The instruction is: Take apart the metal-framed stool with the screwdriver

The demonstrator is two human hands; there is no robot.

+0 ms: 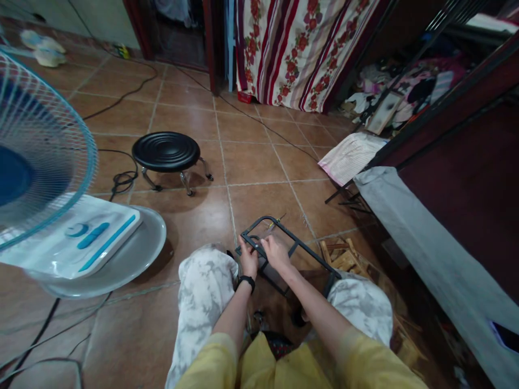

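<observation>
A person sits on the tiled floor (259, 162), both hands closed on a black metal frame (302, 246) between the knees. The left hand (248, 260) grips its near-left end, the right hand (275, 252) the crossbar. The frame's long axis runs from upper left toward lower right.

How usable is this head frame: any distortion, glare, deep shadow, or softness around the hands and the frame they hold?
Head view: strong wide-angle bending, the fan bulging at the left edge; dim indoor light with mild glare on the floor tiles; right side falls into dark shadow; left hand, right hand and the black metal frame are small and slightly soft.
</observation>
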